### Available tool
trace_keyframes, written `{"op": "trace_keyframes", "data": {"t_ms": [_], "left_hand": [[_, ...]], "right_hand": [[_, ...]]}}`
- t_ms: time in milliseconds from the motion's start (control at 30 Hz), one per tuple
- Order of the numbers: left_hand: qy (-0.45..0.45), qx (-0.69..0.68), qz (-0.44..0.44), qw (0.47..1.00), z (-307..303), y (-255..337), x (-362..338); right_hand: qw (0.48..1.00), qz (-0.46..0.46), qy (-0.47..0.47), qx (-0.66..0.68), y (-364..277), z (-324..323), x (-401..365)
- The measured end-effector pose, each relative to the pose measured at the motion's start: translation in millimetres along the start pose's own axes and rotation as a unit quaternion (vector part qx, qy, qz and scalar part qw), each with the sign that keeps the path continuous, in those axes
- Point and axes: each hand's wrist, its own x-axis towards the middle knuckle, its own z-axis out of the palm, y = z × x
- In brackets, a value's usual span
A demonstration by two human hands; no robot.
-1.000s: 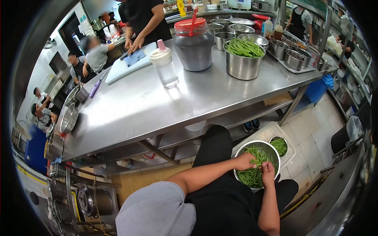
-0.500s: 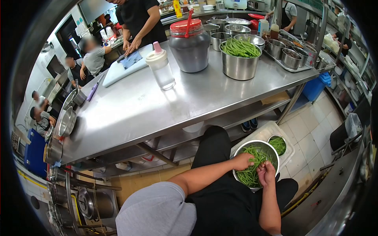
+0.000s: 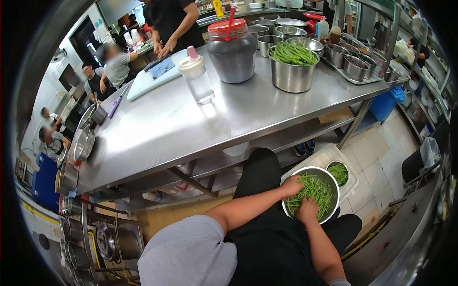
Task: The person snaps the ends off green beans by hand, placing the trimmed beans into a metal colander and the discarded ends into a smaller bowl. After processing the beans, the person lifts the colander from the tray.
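Observation:
A round metal bowl (image 3: 336, 194) of long green beans (image 3: 320, 191) sits low by my lap. My left hand (image 3: 291, 187) is at the bowl's left side, fingers curled around some beans. Lower in the bowl, my right hand (image 3: 307, 209) dips into the pile with its fingers bent closed among the beans; its fingertips are partly hidden. Beside the bowl stands a smaller container (image 3: 347, 168) with more beans. Both rest on a pale tray (image 3: 352, 187) near the floor.
A steel table (image 3: 157, 138) stands in front of me, bearing a pot (image 3: 293, 78) of green beans, a lidded jar (image 3: 231, 59), a water bottle (image 3: 198, 86) and a cutting board (image 3: 143, 88). A co-worker (image 3: 167, 24) stands behind it. My knees flank the bowl.
My hands were close together above the beans; now they are apart. My right hand has moved down and left into the pile, my left slightly up and left.

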Motion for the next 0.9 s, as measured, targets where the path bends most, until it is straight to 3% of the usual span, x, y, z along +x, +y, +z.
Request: {"op": "trace_keyframes", "data": {"t_ms": [100,167,300,367,400,500,533,600,667,733,900], "left_hand": [[0.006,-0.095,0.024,0.995,2,-28,23],[-0.024,-0.184,-0.076,0.980,-3,-21,17],[-0.051,-0.196,-0.067,0.977,-2,-31,24],[0.013,-0.129,-0.017,0.991,5,-35,25],[0.012,-0.128,-0.017,0.992,5,-34,26],[0.032,-0.132,-0.015,0.991,7,-32,22],[0.019,-0.116,-0.028,0.993,6,-28,21],[0.003,-0.099,-0.042,0.994,8,-28,20],[-0.033,-0.099,-0.030,0.994,12,-33,26],[-0.073,-0.139,-0.057,0.986,11,-27,21],[-0.170,-0.234,-0.104,0.952,11,-13,13]], "right_hand": [[0.999,-0.009,0.013,-0.030,4,11,10],[0.998,-0.001,0.061,0.008,6,11,9],[0.997,0.001,0.079,0.024,16,16,16],[0.971,0.001,0.150,0.187,32,26,26],[0.971,0.002,0.150,0.188,35,23,30],[0.919,0.004,0.282,0.276,47,16,37],[0.918,0.006,0.284,0.277,49,13,38],[0.868,0.080,0.229,0.433,56,9,38],[0.860,0.064,0.230,0.452,57,9,38],[0.801,0.091,0.175,0.565,62,16,43],[0.823,0.085,0.151,0.541,64,27,40]]}}
